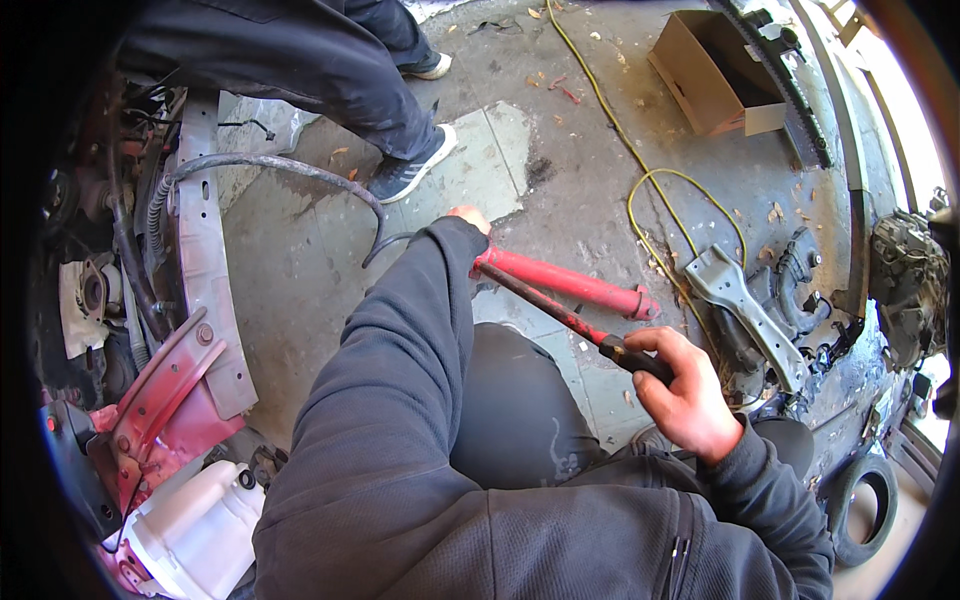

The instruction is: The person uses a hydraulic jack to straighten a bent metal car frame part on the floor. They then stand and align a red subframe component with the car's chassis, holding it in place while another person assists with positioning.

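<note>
A red hand pump (570, 280) with a long tubular body lies in front of my knees, angled over the floor. Its lever handle (545, 303), dark and red with a black grip, runs beside the body toward me. My right hand (690, 395) is closed around that black grip. My left hand (468, 215) is at the far left end of the pump, mostly behind my dark sleeve, so its fingers are hidden. From near that end a dark hose (290, 163) curves left to the vehicle's front frame.
The stripped vehicle front (205, 250) stands at left, with a white plastic tank (200, 535) below. Another person's legs (380, 110) are at upper left. A yellow cord (612, 125), cardboard box (690, 85), metal bracket (745, 310) and tyre (865, 510) lie at right.
</note>
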`<control>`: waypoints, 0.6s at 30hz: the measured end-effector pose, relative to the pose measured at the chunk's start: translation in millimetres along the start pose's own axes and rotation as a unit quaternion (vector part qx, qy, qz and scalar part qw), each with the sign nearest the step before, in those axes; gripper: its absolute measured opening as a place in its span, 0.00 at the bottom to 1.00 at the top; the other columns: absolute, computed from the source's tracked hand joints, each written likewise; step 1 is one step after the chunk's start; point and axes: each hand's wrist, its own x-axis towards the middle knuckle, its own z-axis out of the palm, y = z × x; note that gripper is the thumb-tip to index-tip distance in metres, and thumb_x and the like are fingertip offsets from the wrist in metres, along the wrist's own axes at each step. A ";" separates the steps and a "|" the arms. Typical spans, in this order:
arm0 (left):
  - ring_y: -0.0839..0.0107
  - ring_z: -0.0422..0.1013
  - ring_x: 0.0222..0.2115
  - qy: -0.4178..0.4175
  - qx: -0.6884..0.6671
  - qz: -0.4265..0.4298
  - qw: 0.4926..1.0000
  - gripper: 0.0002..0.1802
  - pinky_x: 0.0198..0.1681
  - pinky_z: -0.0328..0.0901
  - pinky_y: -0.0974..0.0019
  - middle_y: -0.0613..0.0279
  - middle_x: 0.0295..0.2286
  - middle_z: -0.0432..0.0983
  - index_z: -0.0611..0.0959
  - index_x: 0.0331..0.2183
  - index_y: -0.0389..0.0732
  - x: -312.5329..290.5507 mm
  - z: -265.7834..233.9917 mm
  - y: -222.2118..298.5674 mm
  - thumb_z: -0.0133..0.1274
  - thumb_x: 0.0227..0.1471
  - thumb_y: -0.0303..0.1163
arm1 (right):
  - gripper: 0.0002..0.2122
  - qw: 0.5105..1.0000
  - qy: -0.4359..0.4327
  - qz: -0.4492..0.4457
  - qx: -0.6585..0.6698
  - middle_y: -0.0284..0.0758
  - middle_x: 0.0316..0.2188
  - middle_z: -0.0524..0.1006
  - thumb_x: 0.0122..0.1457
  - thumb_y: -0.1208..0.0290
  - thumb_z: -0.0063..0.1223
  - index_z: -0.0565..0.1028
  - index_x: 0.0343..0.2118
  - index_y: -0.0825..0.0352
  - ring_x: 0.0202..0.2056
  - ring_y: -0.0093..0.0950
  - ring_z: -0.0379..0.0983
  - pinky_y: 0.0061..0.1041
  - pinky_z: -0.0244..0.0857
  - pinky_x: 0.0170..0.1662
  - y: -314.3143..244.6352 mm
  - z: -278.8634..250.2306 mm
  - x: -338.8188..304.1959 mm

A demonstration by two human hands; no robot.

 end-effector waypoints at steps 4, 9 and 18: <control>0.46 0.85 0.52 -0.038 0.028 0.037 0.998 0.20 0.58 0.78 0.51 0.42 0.48 0.88 0.95 0.45 0.41 4.3 1.7 -6.8 0.63 0.53 0.39 | 0.17 0.995 -0.017 -0.094 -0.007 0.51 0.54 0.80 0.59 0.81 0.59 0.80 0.53 0.73 0.54 0.52 0.81 0.43 0.75 0.60 -24.2 5.7 4.2; 0.45 0.85 0.51 -0.012 0.014 0.040 0.999 0.19 0.56 0.78 0.50 0.42 0.47 0.88 0.95 0.43 0.40 16.7 8.4 -10.3 0.64 0.53 0.39 | 0.17 0.996 -0.030 -0.087 -0.021 0.51 0.54 0.79 0.59 0.81 0.59 0.80 0.53 0.72 0.53 0.52 0.80 0.44 0.75 0.59 -26.8 3.7 10.8; 0.42 0.83 0.54 -0.022 -0.117 -0.006 0.993 0.22 0.59 0.77 0.49 0.38 0.51 0.87 0.94 0.46 0.37 19.9 13.7 -17.4 0.67 0.51 0.39 | 0.16 0.998 -0.013 -0.060 -0.015 0.49 0.52 0.79 0.59 0.83 0.57 0.81 0.50 0.73 0.50 0.49 0.80 0.42 0.75 0.57 -11.9 -0.3 12.1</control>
